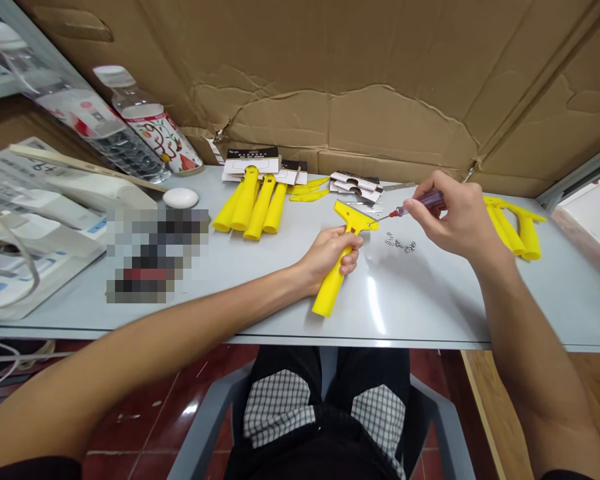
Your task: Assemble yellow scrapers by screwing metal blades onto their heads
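Note:
A yellow scraper [331, 289] with a wide flat head is gripped at its neck by my left hand [334, 255], its hollow handle pointing down toward the table's front edge. My right hand [443, 207] holds a screwdriver [423, 202] with a dark reddish translucent handle. The screwdriver's thin shaft reaches left to the right end of the scraper's head, at a small screw spot. Several small screws [400, 244] lie loose on the table to the right of the scraper. Thin metal blades [365, 205] lie just behind the head.
Yellow handles with black-and-white cards [253, 207] lie at back left, beside yellow strips [309, 191] and stacked cards [356, 185]. More yellow scrapers [529, 235] lie at right. Two bottles [157, 133], a white oval object [181, 198] and a blurred-out item stand or lie left.

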Tool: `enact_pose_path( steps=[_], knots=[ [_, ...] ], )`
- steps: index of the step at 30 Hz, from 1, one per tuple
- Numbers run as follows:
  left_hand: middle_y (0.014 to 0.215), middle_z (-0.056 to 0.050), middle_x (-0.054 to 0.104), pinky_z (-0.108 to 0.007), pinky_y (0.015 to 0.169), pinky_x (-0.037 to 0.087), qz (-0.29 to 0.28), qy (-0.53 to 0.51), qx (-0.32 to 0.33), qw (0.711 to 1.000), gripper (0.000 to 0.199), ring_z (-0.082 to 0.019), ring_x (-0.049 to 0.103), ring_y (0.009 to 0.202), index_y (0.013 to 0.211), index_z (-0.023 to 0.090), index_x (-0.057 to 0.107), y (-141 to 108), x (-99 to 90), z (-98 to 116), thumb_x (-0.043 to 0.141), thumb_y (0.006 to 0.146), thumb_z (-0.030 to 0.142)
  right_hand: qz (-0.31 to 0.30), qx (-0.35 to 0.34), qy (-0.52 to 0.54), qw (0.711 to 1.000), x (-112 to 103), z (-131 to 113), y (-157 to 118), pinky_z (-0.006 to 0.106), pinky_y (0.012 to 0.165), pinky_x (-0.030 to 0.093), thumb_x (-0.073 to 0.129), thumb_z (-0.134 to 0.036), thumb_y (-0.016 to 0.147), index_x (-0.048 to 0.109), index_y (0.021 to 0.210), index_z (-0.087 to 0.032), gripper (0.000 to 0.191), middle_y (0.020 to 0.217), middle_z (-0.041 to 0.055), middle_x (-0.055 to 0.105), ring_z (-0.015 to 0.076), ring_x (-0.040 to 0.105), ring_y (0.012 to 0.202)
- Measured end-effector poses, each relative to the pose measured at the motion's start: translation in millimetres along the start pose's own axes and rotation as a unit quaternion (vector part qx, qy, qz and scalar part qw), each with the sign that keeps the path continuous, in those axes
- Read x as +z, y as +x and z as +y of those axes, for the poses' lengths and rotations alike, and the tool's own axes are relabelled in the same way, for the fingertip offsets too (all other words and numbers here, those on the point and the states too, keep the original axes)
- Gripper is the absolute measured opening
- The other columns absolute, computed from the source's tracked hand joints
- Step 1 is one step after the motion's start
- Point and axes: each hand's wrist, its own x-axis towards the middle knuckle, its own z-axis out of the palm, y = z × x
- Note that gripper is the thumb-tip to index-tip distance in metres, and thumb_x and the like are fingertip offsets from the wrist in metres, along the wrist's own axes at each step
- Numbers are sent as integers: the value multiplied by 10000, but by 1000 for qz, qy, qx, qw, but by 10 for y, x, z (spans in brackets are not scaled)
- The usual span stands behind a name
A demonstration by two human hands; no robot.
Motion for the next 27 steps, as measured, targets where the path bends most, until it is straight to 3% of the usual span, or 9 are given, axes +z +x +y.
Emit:
enact_pose_path(
  steps=[3,6,10,15,18,21,27],
  knots=[
    [546,73,441,-162,380,272,3,4,-6,1000,223,-33,347,393,750,192,510,0,2,4,650,870,67,3,4,-18,1000,-10,2,8,386,603,502,681,-463,974,595,858,-277,235,689,28,703,233,660,592],
    [543,77,441,-164,382,278,0,8,-6,1000,225,-32,342,389,754,194,509,-1,-1,-2,667,860,73,-3,-16,3,1000,-39,-17,4,386,614,504,662,-358,952,605,950,-270,104,726,20,692,225,648,600],
    [531,70,435,-166,380,273,-8,9,1,1000,228,-37,345,394,745,193,514,2,-5,-15,650,875,65,-1,-12,30,999,-16,-33,-1,381,640,544,623,-318,981,618,1057,-280,85,808,20,704,219,671,646],
    [522,71,421,-165,377,258,-1,7,-5,1000,255,-33,335,389,733,194,505,-10,13,3,615,908,46,24,-39,10,999,22,-16,2,396,612,532,623,-402,1026,601,902,-272,181,716,21,684,206,638,583],
    [537,69,433,-166,378,262,2,6,-6,1000,253,-31,337,390,734,192,507,-17,22,14,615,910,45,-2,-30,12,999,-7,-30,-9,392,585,523,682,-351,957,617,978,-285,94,702,-1,678,206,617,572],
    [550,67,437,-165,379,266,5,4,-6,1000,255,-30,344,400,727,189,505,-11,17,11,619,906,47,-27,-9,26,999,-18,-42,-16,400,583,533,688,-322,939,627,1050,-309,128,745,5,703,222,645,617],
    [571,63,459,-166,378,265,5,-1,-2,1000,237,-29,348,404,736,180,519,3,0,-4,621,900,44,1,-20,10,1000,-1,-16,-1,386,579,504,681,-386,963,586,897,-274,161,724,19,722,213,655,581]
  ],
)
